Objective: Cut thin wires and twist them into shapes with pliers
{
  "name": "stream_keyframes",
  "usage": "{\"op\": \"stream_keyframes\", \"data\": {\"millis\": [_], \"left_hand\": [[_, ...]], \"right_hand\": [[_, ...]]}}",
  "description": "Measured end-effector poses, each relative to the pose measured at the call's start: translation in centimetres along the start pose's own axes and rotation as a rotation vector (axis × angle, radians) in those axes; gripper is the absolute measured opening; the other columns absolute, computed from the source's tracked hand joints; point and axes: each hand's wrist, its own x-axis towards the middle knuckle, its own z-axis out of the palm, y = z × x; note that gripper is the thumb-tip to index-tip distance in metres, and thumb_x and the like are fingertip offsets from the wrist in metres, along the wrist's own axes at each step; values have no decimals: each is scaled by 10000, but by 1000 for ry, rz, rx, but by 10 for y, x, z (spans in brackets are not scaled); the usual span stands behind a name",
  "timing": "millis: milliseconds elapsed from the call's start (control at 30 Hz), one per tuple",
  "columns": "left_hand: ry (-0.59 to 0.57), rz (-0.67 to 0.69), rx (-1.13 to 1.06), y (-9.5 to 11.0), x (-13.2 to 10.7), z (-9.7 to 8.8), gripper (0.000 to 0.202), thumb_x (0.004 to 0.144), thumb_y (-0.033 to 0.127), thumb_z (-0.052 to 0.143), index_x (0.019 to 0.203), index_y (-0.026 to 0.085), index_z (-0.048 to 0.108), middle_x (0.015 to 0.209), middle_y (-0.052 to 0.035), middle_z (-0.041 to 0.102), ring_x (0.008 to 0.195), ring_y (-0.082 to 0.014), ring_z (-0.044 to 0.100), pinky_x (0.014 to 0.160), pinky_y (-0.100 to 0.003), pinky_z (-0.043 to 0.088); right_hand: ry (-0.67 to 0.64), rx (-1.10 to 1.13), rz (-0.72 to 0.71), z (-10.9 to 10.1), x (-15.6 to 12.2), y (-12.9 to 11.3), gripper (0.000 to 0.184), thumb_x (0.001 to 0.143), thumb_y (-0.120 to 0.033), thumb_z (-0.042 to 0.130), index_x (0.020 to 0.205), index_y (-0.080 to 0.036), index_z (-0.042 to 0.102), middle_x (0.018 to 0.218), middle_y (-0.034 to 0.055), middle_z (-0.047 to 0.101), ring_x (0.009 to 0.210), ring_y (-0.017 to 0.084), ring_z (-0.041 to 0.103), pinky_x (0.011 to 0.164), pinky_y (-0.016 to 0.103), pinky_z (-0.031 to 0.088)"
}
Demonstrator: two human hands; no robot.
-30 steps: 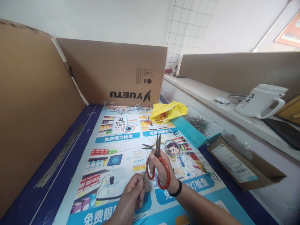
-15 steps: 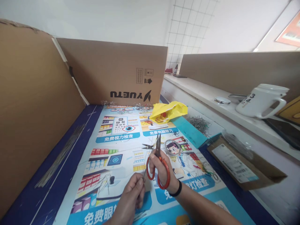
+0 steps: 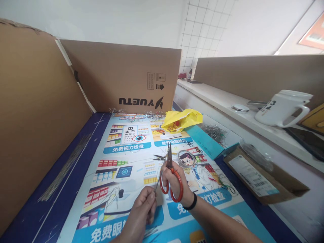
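My right hand [image 3: 177,184] grips a pair of red-handled scissors [image 3: 171,172], blades pointing away and closed or nearly so. My left hand [image 3: 141,212] pinches a thin metal wire [image 3: 157,180] that rises up towards the scissor blades. Both hands hover over a colourful printed poster [image 3: 126,158] spread on the blue table. More thin wires lie on the poster near my left hand [image 3: 113,199].
Cardboard panels [image 3: 121,77] wall off the left and back. A yellow plastic bag [image 3: 181,119], a pile of small metal wire pieces [image 3: 215,131] and an open cardboard box [image 3: 263,177] lie to the right. A white mug [image 3: 285,108] stands on the shelf. A bundle of long wires [image 3: 65,167] lies at left.
The scissors and my right hand have shifted slightly up and left. My left hand stays put, still pinching the wire.
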Motion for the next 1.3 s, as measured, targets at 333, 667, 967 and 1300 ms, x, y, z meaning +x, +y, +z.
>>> {"op": "stream_keyframes", "data": {"millis": [333, 667, 967, 1300], "left_hand": [[8, 20, 44, 2, -1, 0, 384, 754, 548, 568, 748, 194, 420, 473, 94, 351, 375, -27, 162, 377, -141, 120], [12, 1, 33, 1, 0, 0, 387, 742, 548, 580, 746, 197, 419, 471, 91, 362, 362, -27, 186, 371, -142, 117], [-38, -23, -36, 3, 0, -1, 414, 745, 573, 571, 744, 206, 379, 466, 95, 331, 371, -29, 133, 367, -159, 77], [-109, -37, -80, 0, 1, -4, 408, 757, 564, 564, 747, 208, 365, 463, 95, 311, 374, -32, 102, 361, -169, 58]], "right_hand": [[12, 13, 35, 1, 1, -2, 180, 842, -328, 491, 742, -178, 485, 408, -71, 445, 367, 77, 395, 425, 204, 369], [4, 32, 46, -1, 0, 2, 170, 828, -316, 504, 722, -185, 481, 409, -72, 442, 374, 82, 408, 428, 205, 383], [17, 37, 29, 1, 1, 1, 175, 837, -313, 497, 722, -183, 483, 410, -68, 452, 371, 78, 397, 431, 204, 375], [12, 40, 8, 1, 0, -1, 199, 851, -340, 491, 737, -176, 484, 408, -60, 466, 370, 78, 407, 433, 205, 366]]}}
